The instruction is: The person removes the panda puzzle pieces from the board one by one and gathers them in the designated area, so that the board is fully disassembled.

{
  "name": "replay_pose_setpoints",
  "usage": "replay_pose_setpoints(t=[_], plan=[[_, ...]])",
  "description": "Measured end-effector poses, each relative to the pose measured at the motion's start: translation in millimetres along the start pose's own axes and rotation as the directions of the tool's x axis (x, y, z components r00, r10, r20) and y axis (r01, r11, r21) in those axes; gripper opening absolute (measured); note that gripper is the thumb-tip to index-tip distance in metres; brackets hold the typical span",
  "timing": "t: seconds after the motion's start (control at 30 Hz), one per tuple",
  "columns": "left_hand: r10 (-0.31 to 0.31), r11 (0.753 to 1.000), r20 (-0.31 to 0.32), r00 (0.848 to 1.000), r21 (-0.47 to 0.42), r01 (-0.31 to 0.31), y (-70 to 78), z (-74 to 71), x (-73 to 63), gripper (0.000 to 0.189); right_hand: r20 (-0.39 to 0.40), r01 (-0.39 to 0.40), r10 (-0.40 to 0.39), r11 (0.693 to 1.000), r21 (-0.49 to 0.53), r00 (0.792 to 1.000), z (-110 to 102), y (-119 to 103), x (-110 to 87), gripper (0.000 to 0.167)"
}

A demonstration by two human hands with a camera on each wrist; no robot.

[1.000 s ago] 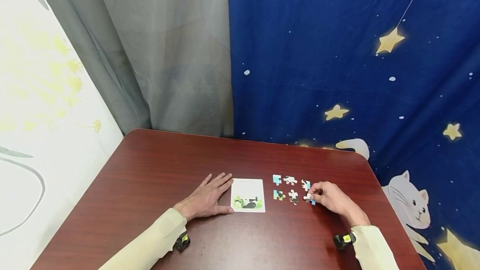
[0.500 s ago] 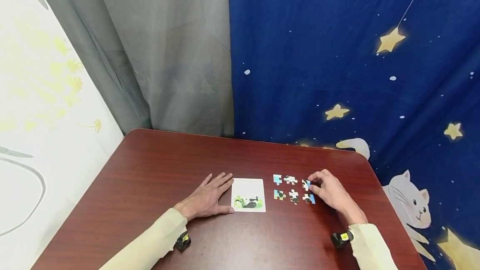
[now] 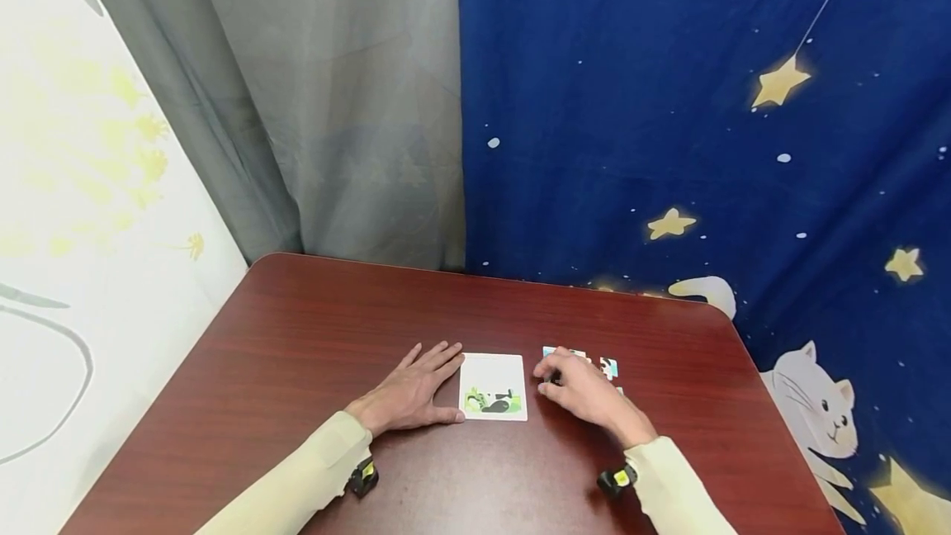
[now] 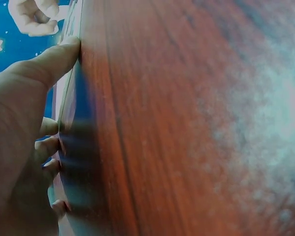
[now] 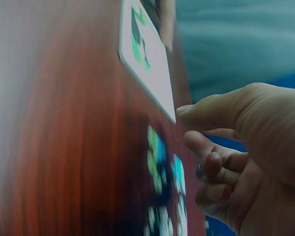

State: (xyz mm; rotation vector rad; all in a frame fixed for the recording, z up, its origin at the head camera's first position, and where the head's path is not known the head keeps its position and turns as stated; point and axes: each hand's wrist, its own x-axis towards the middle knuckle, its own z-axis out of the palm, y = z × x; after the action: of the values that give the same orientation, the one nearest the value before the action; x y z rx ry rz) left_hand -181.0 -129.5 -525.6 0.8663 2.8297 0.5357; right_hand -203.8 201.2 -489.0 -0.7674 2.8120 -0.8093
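Note:
A white puzzle board with a green-and-black picture along its near edge lies on the table. My left hand is spread flat at its left side, thumb and fingertips touching the edge. Right of the board, my right hand hovers over the loose jigsaw pieces, fingers loosely bent. In the right wrist view its thumb and index finger are apart, with nothing visible between them. A green-and-blue jigsaw piece lies below the fingertips. The hand hides most pieces in the head view; one white-and-black piece shows at the right.
The dark red wooden table extends around the board and pieces. Behind it hang a grey curtain and a blue starry curtain. A pale patterned cloth is at the left.
My right hand has moved left from the rightmost jigsaw pieces to the leftmost ones, near the board. The left hand and the board have stayed in place.

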Motion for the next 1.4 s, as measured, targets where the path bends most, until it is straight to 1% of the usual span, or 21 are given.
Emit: replay_pose_setpoints(t=[0.13, 0.3, 0.47, 0.6, 0.77, 0.9, 1.07, 1.3, 1.4], plan=[[0.003, 1.000, -0.001, 1.000, 0.005, -0.003, 0.7, -0.2, 0.0, 0.095, 0.056, 0.042, -0.040, 0.999, -0.031, 0.998, 15.7, -19.1, 11.8, 0.013], [-0.005, 1.000, 0.002, 1.000, 0.000, 0.005, 1.5, -1.5, 0.2, 0.095, 0.103, 0.081, -0.080, 0.997, -0.010, 0.992, 28.7, -37.7, 26.2, 0.016], [-0.004, 1.000, 0.008, 1.000, -0.005, 0.004, 1.7, -2.2, 0.4, 0.095, 0.133, 0.110, -0.109, 0.994, -0.001, 0.985, 38.0, -49.6, 36.5, 0.015], [-0.003, 1.000, 0.011, 1.000, 0.000, 0.003, 1.6, -1.8, 0.3, 0.095, 0.148, 0.115, -0.113, 0.993, -0.004, 0.982, 43.2, -56.0, 42.4, 0.013], [-0.003, 1.000, 0.005, 1.000, 0.005, 0.003, 1.8, -2.4, -0.2, 0.095, 0.146, 0.116, -0.110, 0.993, -0.036, 0.983, 48.3, -59.4, 47.7, 0.010], [-0.004, 1.000, 0.003, 1.000, 0.000, 0.004, 2.3, -3.0, 0.1, 0.095, 0.139, 0.097, -0.089, 0.994, -0.054, 0.986, 52.2, -59.2, 49.6, 0.009], [-0.009, 1.000, 0.010, 1.000, -0.004, 0.009, 2.0, -2.8, 0.5, 0.095, 0.136, 0.083, -0.077, 0.996, -0.039, 0.988, 54.4, -59.2, 50.6, 0.008], [-0.001, 1.000, -0.003, 1.000, 0.001, 0.001, 1.7, -2.2, 0.7, 0.094, 0.139, 0.050, -0.049, 0.999, -0.010, 0.989, 54.4, -60.1, 50.7, 0.009], [-0.002, 1.000, -0.001, 1.000, 0.002, 0.002, 1.7, -1.9, 0.1, 0.095, 0.135, 0.049, -0.048, 0.999, -0.003, 0.990, 54.0, -60.5, 50.1, 0.009]])
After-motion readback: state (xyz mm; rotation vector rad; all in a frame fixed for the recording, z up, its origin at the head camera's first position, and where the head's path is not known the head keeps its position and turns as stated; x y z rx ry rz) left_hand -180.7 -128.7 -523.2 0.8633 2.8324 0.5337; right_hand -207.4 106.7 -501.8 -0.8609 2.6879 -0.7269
